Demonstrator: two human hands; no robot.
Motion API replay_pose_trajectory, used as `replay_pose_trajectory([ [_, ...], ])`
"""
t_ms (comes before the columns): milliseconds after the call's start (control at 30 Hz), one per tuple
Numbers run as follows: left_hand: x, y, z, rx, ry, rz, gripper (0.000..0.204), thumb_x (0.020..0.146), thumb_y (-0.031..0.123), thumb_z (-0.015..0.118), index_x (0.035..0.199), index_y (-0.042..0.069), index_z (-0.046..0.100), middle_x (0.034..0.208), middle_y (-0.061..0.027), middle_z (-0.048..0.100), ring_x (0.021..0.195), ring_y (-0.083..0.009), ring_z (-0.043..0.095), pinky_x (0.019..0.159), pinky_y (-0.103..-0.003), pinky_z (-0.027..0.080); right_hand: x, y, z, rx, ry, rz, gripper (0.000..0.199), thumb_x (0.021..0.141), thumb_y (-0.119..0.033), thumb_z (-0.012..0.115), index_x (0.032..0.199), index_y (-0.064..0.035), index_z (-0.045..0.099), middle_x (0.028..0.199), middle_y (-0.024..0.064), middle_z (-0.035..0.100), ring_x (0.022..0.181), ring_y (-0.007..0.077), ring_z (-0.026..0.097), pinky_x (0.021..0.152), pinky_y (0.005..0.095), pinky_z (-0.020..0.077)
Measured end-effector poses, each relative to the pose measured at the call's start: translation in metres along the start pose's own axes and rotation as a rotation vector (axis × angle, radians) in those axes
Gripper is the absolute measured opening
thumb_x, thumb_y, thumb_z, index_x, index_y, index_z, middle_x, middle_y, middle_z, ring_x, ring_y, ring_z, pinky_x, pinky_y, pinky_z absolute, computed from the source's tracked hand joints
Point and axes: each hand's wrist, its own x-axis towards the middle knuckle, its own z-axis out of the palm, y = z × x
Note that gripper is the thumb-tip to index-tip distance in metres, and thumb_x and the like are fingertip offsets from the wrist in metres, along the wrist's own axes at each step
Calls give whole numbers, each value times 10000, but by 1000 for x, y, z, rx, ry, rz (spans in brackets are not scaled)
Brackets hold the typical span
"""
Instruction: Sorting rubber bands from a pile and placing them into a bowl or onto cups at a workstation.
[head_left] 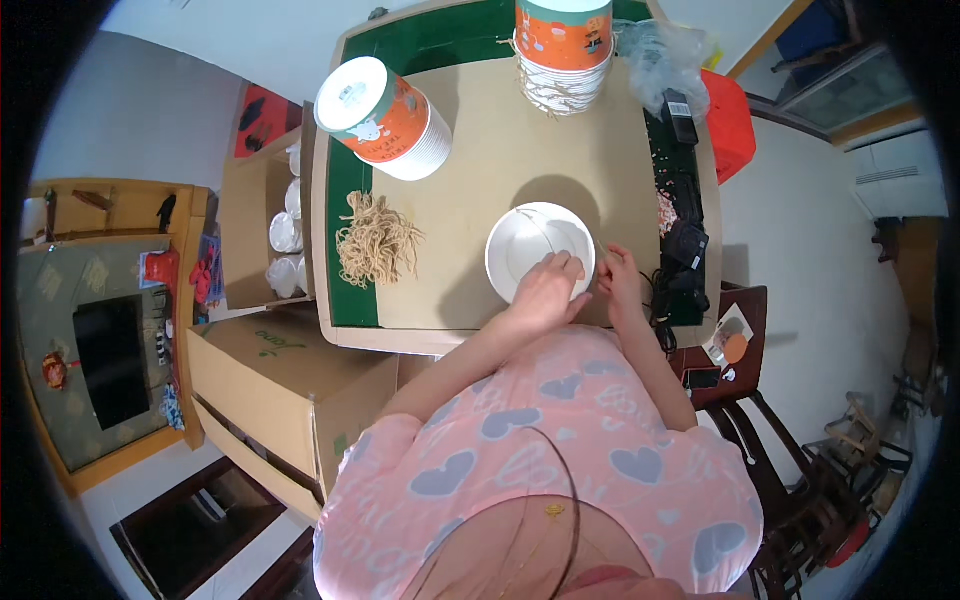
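Observation:
A white paper bucket (512, 250) stands with its open mouth up, in front of me. My left hand (548, 290) reaches over its near rim, fingers closed at the inner right wall. A thin string (548, 232) curves inside the bucket from the far rim toward those fingers. Just outside the right rim, my right hand (620, 285) pinches a string end that sticks up beside the bucket. The fingertips of my left hand are partly hidden. To the left lies a tangled heap of beige strings (378, 240).
Stacked orange-and-green paper buckets (408, 122) stand upside down at the far left. A second stack (565, 55), with strings hanging about it, is at the back. Clear plastic bags (665, 60), a red container (730, 125) and black devices (685, 245) line the right edge. Cardboard boxes (290, 375) stand left.

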Motion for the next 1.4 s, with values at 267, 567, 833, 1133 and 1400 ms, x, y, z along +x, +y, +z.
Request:
replay_pose_trajectory([
  [267, -12, -64, -49, -335, 127, -405, 175, 788, -59, 565, 954, -9, 587, 801, -109, 629, 696, -151, 597, 650, -273, 482, -7, -9, 75, -102, -172, -174, 236, 870, -131, 555, 1078, -36, 495, 752, 22, 620, 571, 53, 470, 488, 193, 346],
  [567, -43, -124, -80, -751, 193, -517, 192, 808, -50, 577, 995, -22, 613, 879, -67, 655, 809, -112, 610, 740, -245, 494, -4, 19, 156, -559, -308, -497, 107, 861, -130, 607, 852, -24, 597, 682, -52, 509, 618, 27, 456, 559, 195, 373],
  [833, -47, -135, -96, -886, 172, -543, 335, 796, -95, 531, 1119, -22, 579, 995, -78, 640, 901, -118, 598, 793, -254, 478, 3, 35, 164, -447, -345, -380, 111, 859, -129, 611, 880, -21, 594, 764, -19, 565, 711, 52, 502, 659, 209, 419],
  [1133, -57, -148, -92, -532, -24, -523, 472, 746, -126, 500, 1188, 37, 523, 963, -96, 647, 821, -126, 597, 725, -260, 475, -1, 36, 168, -493, -329, -330, 112, 856, -137, 613, 888, -31, 605, 815, -14, 568, 768, 75, 511, 708, 232, 421],
  [1400, -69, -139, -106, -855, 101, -495, 403, 777, -151, 505, 1145, 3, 563, 953, -42, 636, 805, -77, 579, 716, -208, 464, 1, 48, 173, -529, -399, -409, 89, 855, -111, 610, 832, -38, 566, 753, -48, 517, 684, 38, 470, 628, 194, 390],
])
